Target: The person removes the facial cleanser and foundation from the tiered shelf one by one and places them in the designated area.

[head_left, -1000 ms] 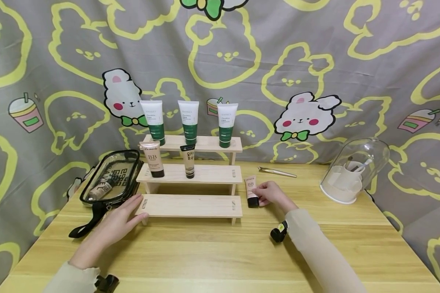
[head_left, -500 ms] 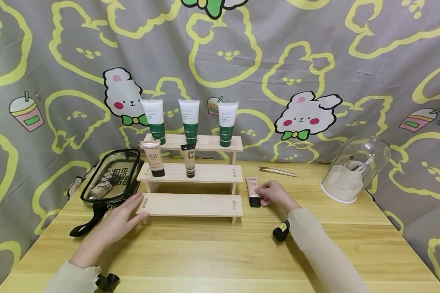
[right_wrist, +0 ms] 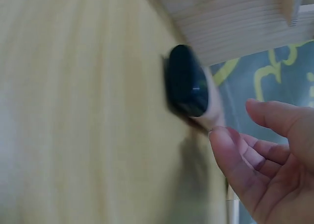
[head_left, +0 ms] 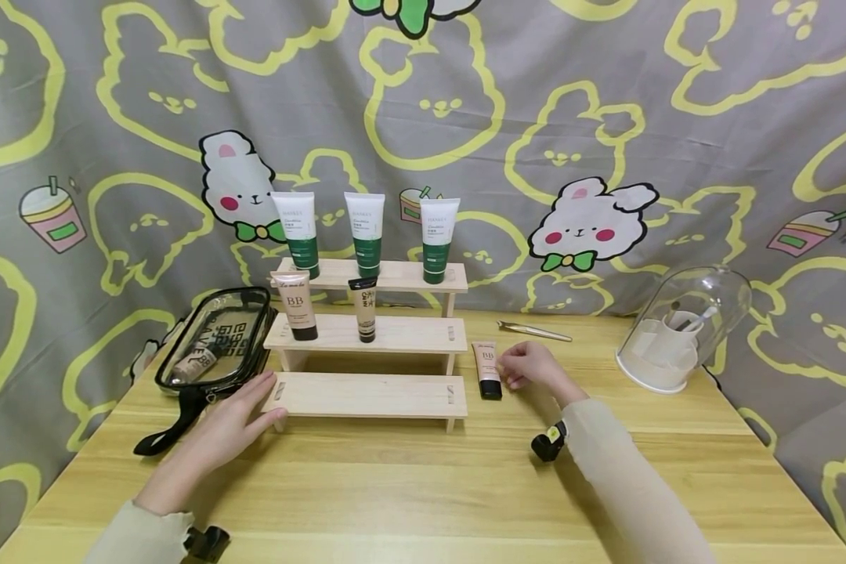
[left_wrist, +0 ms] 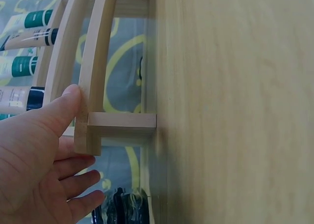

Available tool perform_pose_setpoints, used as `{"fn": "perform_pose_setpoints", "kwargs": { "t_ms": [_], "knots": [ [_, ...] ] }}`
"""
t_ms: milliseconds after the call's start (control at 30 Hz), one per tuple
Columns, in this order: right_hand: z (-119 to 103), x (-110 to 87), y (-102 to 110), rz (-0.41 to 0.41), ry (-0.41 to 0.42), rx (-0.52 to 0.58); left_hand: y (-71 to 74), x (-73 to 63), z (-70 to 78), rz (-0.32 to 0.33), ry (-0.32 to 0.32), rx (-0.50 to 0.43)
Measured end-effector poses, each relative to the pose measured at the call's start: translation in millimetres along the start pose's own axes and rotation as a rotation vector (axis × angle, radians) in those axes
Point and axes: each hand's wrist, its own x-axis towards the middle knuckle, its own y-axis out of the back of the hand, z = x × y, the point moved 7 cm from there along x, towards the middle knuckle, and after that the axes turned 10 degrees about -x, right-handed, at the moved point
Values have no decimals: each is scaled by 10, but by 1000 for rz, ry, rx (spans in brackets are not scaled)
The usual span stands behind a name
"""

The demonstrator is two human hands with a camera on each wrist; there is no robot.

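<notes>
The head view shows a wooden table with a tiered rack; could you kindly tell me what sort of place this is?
Probably a small tabletop set-up, perhaps for displaying cosmetics: a cartoon-printed cloth hangs behind the wooden table, and tubes stand on the rack's upper two tiers.

The pale three-tiered shelf stand [head_left: 366,395] looks like bare wood, smooth and matt, with fine grain. The yellow-brown worktop [head_left: 409,493] has streaked wood grain and a smooth, faintly shiny finish. The flat pinkish-beige tube with a black cap [head_left: 488,366] looks like smooth plastic, its cap glossy. The black-edged transparent pouch [head_left: 234,337] is shiny plastic. The clear rounded dome [head_left: 722,301] looks glossy and glass-like; the slim pale-gold tool [head_left: 536,331] gleams like metal. The grey yellow-patterned backdrop [head_left: 437,133] is creased cloth.
</notes>
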Motion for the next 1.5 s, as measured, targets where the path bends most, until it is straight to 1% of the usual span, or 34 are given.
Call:
{"fn": "perform_pose_setpoints", "kwargs": {
  "t_ms": [133, 333, 467, 567, 667, 800, 967, 1133, 1300, 1400, 1500],
  "knots": [
    [-177, -54, 154, 37, 74, -34, -2, 2, 4, 0, -6, 1],
    [-571, -143, 344, 77, 223, -65, 2, 2, 4, 1, -5, 5],
    [-884, -222, 394, 96, 308, -76, 2, 1, 4, 1, -4, 4],
    [-1130, -282, 366, 103, 361, -101, 4, 2, 5, 3, -7, 5],
    [-1383, -339, 283, 110, 424, -138, 12, 4, 13, 8, -16, 6],
    [-1696, -396, 93, 100, 509, -157, 14, 4, 20, 10, -23, 5],
    [-1950, -393, -203, 78, 566, -125, 7, 1, 8, 1, -7, 6],
    [-2057, -327, -507, 55, 592, -65, 8, 2, 3, -2, -2, 8],
    [-2090, -261, -756, 72, 604, -17, 4, 6, 2, -1, 2, 14],
    [-2082, -210, -851, 67, 582, 36, 2, 7, 1, -3, 3, 11],
    [-2074, -166, -936, 27, 559, 112, -1, 6, -5, -2, 8, 6]
  ]
}}
